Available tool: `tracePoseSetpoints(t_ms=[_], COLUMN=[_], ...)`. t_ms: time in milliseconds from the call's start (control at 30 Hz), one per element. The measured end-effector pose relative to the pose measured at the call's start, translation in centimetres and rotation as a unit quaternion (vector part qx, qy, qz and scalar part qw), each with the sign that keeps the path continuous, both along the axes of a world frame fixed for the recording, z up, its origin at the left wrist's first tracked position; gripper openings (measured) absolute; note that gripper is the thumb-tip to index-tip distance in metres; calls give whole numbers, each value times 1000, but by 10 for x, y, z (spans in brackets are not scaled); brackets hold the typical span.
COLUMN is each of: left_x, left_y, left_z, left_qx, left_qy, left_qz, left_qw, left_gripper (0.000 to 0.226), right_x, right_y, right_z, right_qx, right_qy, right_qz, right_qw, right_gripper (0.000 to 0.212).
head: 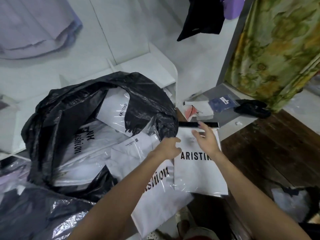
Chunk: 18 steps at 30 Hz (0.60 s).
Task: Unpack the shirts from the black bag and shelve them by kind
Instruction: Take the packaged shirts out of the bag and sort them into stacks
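Observation:
A large black plastic bag (72,104) lies open on the floor, holding several white shirts in clear wrappers, one marked ARISTINO (115,105). Outside the bag, a wrapped white shirt printed ARISTINO (199,175) lies flat on another wrapped shirt printed "Fashion" (155,191). My left hand (168,147) pinches the top left edge of the ARISTINO package by the bag's rim. My right hand (205,138) hovers over the package's top edge, fingers spread and holding nothing.
White shelf boards (147,66) stand behind the bag. A black garment (199,19) hangs above. A green patterned curtain (277,49) hangs at right over dark wood floor (268,153). Small packets (199,110) and a black item (251,108) lie on a grey ledge.

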State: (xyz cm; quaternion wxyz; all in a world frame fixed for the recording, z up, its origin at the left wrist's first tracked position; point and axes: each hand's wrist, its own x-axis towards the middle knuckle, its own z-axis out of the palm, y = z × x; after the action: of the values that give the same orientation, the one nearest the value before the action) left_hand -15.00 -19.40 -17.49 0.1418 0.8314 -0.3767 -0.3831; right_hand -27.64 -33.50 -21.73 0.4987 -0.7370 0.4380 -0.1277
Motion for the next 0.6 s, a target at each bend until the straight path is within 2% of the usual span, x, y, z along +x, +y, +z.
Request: tracePoseSetpoints(t_ms=[133,233,300,400,500,600], left_x=[25,44,62,96,131,163], left_y=[2,6,7,7,11,20], left_z=[23,32,34,37,44,57], left_qx=[-67,-105,-98,-89,-101,-106], left_qy=[-156,-259,-322,-333,-297,-285], left_qz=[14,51,55,101,141,163], left_qw=[985,959,940,933,939,939], left_gripper=[41,47,55,57,56,53], right_x=[75,123,139,151,164,181], right_y=[-1,-2,-3,-12,-17,-14], right_z=[29,35,35,30,19,10], right_qx=[96,208,237,286,319,311], right_qy=[-124,-148,-146,-145,-135,-128], right_qz=[131,110,101,115,137,144], right_qw=[979,961,955,940,928,931], right_gripper=[57,75,77,65,69,72])
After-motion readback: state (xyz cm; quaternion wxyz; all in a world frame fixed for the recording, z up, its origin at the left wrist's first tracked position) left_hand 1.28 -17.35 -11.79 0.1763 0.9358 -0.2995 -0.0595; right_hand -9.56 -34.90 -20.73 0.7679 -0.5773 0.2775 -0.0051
